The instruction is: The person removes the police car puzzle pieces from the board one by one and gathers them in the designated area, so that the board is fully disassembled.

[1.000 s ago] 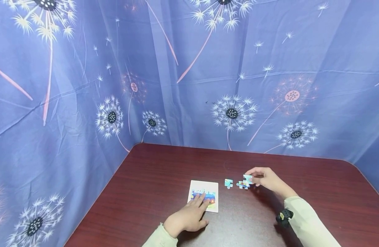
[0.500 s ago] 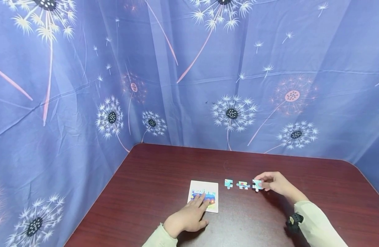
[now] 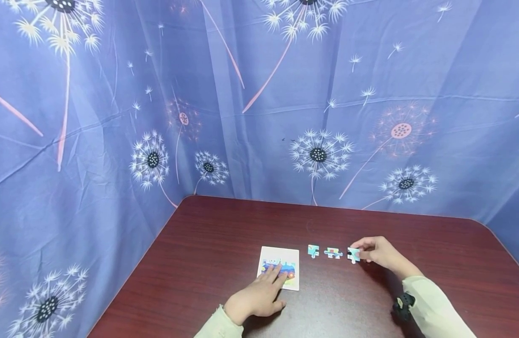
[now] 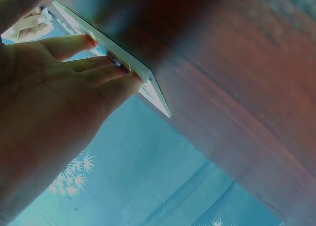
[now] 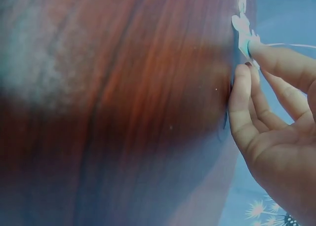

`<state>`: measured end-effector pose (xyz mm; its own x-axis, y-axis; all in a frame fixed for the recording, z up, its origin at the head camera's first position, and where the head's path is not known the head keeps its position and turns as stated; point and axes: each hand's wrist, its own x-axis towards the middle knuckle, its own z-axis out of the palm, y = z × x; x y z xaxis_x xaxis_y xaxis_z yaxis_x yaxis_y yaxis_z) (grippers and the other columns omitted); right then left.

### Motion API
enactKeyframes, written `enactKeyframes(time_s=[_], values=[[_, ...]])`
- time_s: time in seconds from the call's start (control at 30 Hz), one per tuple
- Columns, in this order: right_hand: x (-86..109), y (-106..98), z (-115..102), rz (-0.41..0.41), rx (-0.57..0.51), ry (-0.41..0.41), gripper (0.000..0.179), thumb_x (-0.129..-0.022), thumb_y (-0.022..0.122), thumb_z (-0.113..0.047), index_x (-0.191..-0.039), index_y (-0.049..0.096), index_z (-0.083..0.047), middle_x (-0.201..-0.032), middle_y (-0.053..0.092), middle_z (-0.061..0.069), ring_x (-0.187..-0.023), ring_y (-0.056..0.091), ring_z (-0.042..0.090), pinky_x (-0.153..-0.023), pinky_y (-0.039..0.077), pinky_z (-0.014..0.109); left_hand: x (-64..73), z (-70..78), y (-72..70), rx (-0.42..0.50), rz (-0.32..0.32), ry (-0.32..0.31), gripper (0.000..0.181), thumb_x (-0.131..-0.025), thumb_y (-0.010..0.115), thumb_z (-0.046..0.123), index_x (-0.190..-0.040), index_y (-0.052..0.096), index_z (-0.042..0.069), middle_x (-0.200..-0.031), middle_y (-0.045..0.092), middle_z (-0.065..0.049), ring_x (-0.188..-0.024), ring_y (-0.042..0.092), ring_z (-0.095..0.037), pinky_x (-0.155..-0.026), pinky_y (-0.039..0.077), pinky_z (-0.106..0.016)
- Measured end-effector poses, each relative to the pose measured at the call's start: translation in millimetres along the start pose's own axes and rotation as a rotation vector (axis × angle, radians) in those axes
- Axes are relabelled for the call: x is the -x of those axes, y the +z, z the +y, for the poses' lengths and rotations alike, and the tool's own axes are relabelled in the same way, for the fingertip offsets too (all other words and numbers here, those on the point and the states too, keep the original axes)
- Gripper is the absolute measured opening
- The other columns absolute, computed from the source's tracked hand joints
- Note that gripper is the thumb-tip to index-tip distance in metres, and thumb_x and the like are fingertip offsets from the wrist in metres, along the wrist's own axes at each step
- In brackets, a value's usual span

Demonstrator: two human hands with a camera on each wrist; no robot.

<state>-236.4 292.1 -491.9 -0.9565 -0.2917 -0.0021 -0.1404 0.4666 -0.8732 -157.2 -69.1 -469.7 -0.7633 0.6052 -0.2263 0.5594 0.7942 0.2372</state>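
Curtain (image 3: 94, 197): blue, printed with dandelions; it hangs along the left and behind the dark red-brown worktop (image 3: 225, 234).
Left sleeve (image 3: 220, 325): pale, cut off by the bottom edge of the head view.
Left hand (image 3: 258, 295): palm down, fingers stretched out and released, their tips resting on the puzzle board (image 3: 280, 252) without grasping it.
Puzzle board: on the worktop, white-bordered, with a blue vehicle picture partly hidden under the fingers.
Left piece (image 3: 313, 250): light blue, lying on the worktop just right of the puzzle board, not touching it.
Middle piece (image 3: 333, 254): multicoloured, lying between its two neighbours, touching neither.
Right piece (image 3: 352, 254): light blue and white, at the right end of the row; whether it touches the worktop I cannot tell.
Right hand (image 3: 379, 253): fingers grasping the right piece, pinching it by its right side.
Black object (image 3: 404, 301): at the right wrist, beside the cuff.
Right sleeve (image 3: 434, 307): pale, running to the bottom edge.
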Motion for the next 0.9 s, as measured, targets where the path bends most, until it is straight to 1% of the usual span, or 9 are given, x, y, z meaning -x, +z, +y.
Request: enactKeyframes(time_s=[0.07, 0.23, 0.37, 0.57, 0.7, 0.8, 0.9], values=[[0.0, 0.8, -0.3, 0.017, 0.029, 0.011, 0.019, -0.081, 0.067, 0.004, -0.099, 0.068, 0.01, -0.074, 0.062, 0.007, -0.057, 0.049, 0.008, -0.05, 0.044, 0.023, -0.2, -0.4, 0.7, -0.005, 0.002, 0.002, 0.065, -0.094, 0.057, 0.036, -0.149, 0.034, 0.009, -0.157, 0.023, -0.014, -0.144, 0.021, -0.03, -0.114, 0.027, -0.04], [0.2, 3.2, -0.6, 0.041, 0.098, 0.021, 0.017, -0.078, 0.068, 0.005, -0.095, 0.07, 0.007, -0.075, 0.063, 0.007, -0.058, 0.051, 0.008, -0.051, 0.046, 0.024, -0.7, -1.1, 3.7, -0.017, 0.005, 0.006, 0.066, -0.094, 0.057, 0.037, -0.149, 0.035, 0.009, -0.157, 0.023, -0.015, -0.144, 0.022, -0.03, -0.114, 0.028, -0.04], [-0.8, 4.8, -1.1, 0.06, 0.146, 0.005, 0.017, -0.076, 0.07, 0.006, -0.093, 0.071, 0.006, -0.075, 0.064, 0.008, -0.058, 0.053, 0.01, -0.05, 0.047, 0.025, -0.9, -1.3, 4.3, -0.016, 0.005, 0.002, 0.066, -0.094, 0.056, 0.037, -0.149, 0.034, 0.009, -0.157, 0.023, -0.014, -0.144, 0.021, -0.03, -0.114, 0.027, -0.04], [-3.3, 5.6, -1.8, 0.077, 0.172, 0.01, 0.017, -0.075, 0.069, 0.008, -0.092, 0.071, 0.006, -0.074, 0.065, 0.008, -0.057, 0.054, 0.012, -0.05, 0.047, 0.025, -0.8, -0.8, 3.3, -0.013, 0.007, 0.001, 0.066, -0.094, 0.057, 0.037, -0.149, 0.035, 0.009, -0.157, 0.023, -0.014, -0.144, 0.021, -0.03, -0.114, 0.027, -0.039], [-3.7, 5.3, -3.9, 0.082, 0.197, 0.005, 0.016, -0.074, 0.07, 0.007, -0.09, 0.071, 0.006, -0.075, 0.066, 0.008, -0.058, 0.055, 0.012, -0.05, 0.047, 0.024, 0.0, -0.1, 1.8, -0.015, 0.008, 0.002, 0.065, -0.094, 0.057, 0.036, -0.149, 0.035, 0.009, -0.157, 0.023, -0.015, -0.144, 0.021, -0.03, -0.114, 0.027, -0.04], [-3.1, 4.4, -5.4, 0.079, 0.216, 0.016, 0.015, -0.075, 0.072, 0.005, -0.09, 0.072, 0.005, -0.077, 0.068, 0.008, -0.062, 0.057, 0.013, -0.052, 0.048, 0.025, 0.5, 0.2, 1.4, -0.017, 0.009, 0.002, 0.065, -0.094, 0.057, 0.037, -0.149, 0.035, 0.008, -0.157, 0.023, -0.014, -0.144, 0.022, -0.03, -0.114, 0.027, -0.04], [-2.4, 4.1, -6.5, 0.079, 0.23, 0.048, 0.013, -0.077, 0.072, 0.004, -0.09, 0.072, 0.004, -0.079, 0.069, 0.008, -0.067, 0.059, 0.016, -0.055, 0.049, 0.027, 0.6, 0.0, 1.4, -0.014, 0.009, 0.001, 0.065, -0.094, 0.057, 0.036, -0.149, 0.035, 0.008, -0.157, 0.023, -0.014, -0.144, 0.022, -0.03, -0.114, 0.027, -0.04]])
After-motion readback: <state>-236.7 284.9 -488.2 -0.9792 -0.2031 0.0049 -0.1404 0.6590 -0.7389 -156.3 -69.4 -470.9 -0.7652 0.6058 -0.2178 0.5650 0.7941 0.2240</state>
